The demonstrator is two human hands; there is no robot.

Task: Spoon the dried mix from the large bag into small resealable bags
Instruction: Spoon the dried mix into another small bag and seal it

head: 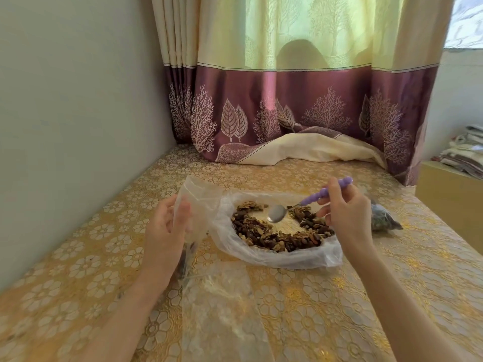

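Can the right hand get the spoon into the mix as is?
Probably yes: the right hand holds the spoon right above the mix, and the big bag lies open with nothing between.

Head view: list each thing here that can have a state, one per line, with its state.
Large bag: open, rim rolled down, mix in a ring inside.
Spoon: empty, bowl over the large bag.
Small bag: held upright, some mix at its bottom.
Filled bag: lying on the table.
Left hand: grips the small bag.
Right hand: pinches the spoon's handle.
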